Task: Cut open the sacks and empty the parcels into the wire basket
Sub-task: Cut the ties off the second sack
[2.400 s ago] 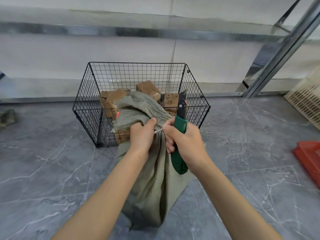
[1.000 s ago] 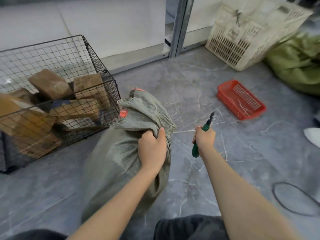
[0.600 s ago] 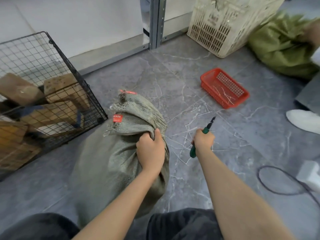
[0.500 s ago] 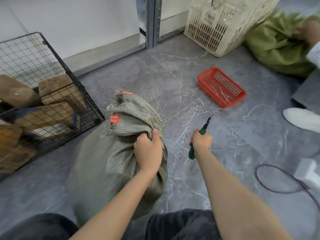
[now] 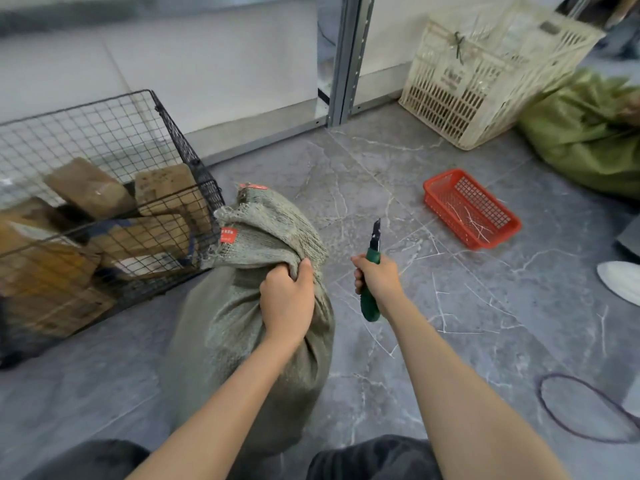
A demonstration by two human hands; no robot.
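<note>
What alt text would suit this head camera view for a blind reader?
A person's left hand grips the bunched neck of a grey-green sack beside a wire basket of parcels, while the right hand holds green-handled cutters above a grey floor.

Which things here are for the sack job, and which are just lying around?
For the job: grey sack gripped by the left hand; green-handled cutter in the right hand; wire basket holding brown parcels.

Lying about: red tray, cream crate, dark cable.
</note>
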